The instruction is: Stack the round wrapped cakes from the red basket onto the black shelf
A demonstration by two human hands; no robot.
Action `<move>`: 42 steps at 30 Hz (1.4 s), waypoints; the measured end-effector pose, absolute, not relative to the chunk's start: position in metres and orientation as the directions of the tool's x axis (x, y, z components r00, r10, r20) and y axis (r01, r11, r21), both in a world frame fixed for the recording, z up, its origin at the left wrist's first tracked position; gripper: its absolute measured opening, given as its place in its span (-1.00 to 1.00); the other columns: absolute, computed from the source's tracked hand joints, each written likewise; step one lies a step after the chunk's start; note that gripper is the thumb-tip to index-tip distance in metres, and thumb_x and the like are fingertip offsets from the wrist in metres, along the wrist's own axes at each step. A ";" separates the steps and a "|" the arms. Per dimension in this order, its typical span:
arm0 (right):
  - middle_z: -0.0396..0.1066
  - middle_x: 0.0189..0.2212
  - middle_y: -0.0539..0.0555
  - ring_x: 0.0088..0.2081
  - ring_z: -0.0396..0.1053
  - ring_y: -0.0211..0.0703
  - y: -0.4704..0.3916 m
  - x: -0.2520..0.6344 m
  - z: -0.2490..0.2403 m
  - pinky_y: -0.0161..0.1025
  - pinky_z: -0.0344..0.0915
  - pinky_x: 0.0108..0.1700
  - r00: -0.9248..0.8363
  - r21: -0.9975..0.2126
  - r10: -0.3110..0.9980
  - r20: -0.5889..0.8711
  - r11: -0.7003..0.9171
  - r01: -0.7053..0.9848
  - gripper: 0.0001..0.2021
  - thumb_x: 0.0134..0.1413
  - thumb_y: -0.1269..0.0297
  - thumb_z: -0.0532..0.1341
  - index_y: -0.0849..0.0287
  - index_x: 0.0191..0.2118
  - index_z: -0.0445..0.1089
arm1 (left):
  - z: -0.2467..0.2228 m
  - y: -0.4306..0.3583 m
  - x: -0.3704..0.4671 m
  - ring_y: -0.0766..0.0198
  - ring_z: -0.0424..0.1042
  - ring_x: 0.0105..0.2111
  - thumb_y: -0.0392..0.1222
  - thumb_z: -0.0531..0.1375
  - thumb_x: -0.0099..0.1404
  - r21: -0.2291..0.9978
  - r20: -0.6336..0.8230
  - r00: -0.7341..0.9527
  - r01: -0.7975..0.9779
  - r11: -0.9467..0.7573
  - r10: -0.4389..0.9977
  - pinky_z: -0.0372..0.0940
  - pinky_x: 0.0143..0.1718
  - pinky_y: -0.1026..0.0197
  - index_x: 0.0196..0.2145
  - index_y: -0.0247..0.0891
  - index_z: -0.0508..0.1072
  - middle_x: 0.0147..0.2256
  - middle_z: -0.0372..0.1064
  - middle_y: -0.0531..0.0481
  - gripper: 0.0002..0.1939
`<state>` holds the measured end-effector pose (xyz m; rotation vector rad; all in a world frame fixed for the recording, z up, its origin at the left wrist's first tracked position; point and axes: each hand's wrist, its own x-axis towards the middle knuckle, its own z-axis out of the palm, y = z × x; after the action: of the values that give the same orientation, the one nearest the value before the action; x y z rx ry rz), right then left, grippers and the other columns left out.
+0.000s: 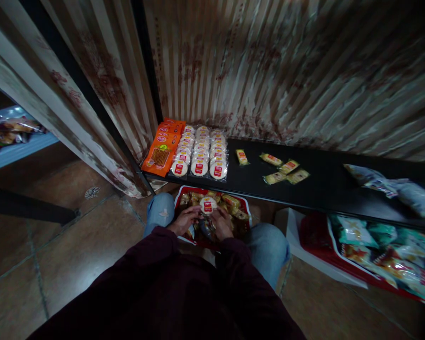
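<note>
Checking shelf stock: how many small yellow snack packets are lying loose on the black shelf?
5: one alone near the round cakes, four clustered right. None seem hidden.

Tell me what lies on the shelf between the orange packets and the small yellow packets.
Head view: three rows of round white snack packs with red labels, between the orange packets and small yellow packets.

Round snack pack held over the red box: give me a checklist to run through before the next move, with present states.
1. Round snack pack gripped by both hands: ok, left hand and right hand flank it.
2. Pack label facing up: ok.
3. Red box under the hands: ok.
4. Rows of round packs on the black shelf lie tidy: ok.
5. Free shelf space beside the rows: ok.
6. Fingers' exact hold: cannot tell.
</note>
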<state>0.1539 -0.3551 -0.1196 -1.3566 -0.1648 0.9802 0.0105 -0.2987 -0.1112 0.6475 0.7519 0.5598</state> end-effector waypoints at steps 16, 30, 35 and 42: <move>0.52 -0.33 0.06 -0.30 0.47 -0.06 -0.378 0.139 -0.133 -0.04 0.43 -0.16 0.488 -0.808 0.737 -0.467 -0.130 -0.575 -0.48 -0.33 0.08 0.40 0.10 -0.13 0.42 | -0.120 -0.307 0.006 0.34 0.39 -0.44 -0.12 0.39 -0.03 0.839 -0.414 0.548 -0.078 0.538 0.727 0.13 -0.40 0.29 0.01 -0.19 0.35 -0.39 0.37 0.08 -0.37; 0.46 -0.02 0.14 -0.03 0.41 0.00 -0.379 0.128 -0.132 -0.01 0.36 0.02 0.499 -0.941 0.818 -0.286 -0.141 -0.308 -0.34 -0.22 -0.05 0.34 0.06 0.08 0.36 | -0.119 -0.310 0.004 0.20 0.36 -0.18 -0.03 0.38 -0.01 0.889 -0.395 0.510 0.002 0.458 0.764 0.21 -0.22 0.22 0.01 -0.16 0.42 -0.09 0.37 -0.07 -0.40; 0.35 0.11 0.17 0.14 0.28 0.04 -0.380 0.115 -0.123 0.00 0.26 0.13 0.482 -0.989 0.866 -0.135 -0.150 -0.007 -0.38 -0.05 -0.05 0.23 0.11 0.14 0.31 | -0.117 -0.311 0.007 0.12 0.34 -0.02 0.02 0.39 -0.02 0.837 -0.395 0.497 -0.151 0.525 0.773 0.13 0.05 0.13 -0.10 -0.21 0.50 -0.12 0.44 -0.06 -0.48; 0.33 0.11 0.19 0.18 0.20 0.09 -0.383 0.105 -0.111 0.08 0.12 0.22 0.458 -0.936 0.887 0.061 -0.108 0.334 -0.49 -0.03 0.05 0.22 0.11 0.07 0.39 | -0.116 -0.313 0.010 0.17 0.44 -0.15 -0.07 0.42 -0.04 0.702 -0.504 0.482 -0.254 0.665 0.717 0.22 -0.11 0.22 -0.15 -0.25 0.51 -0.24 0.51 -0.05 -0.52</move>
<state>0.1050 -0.3835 -0.1109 -1.6715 -1.0673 0.6663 0.0097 -0.3134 -0.1157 0.5985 0.8806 0.6361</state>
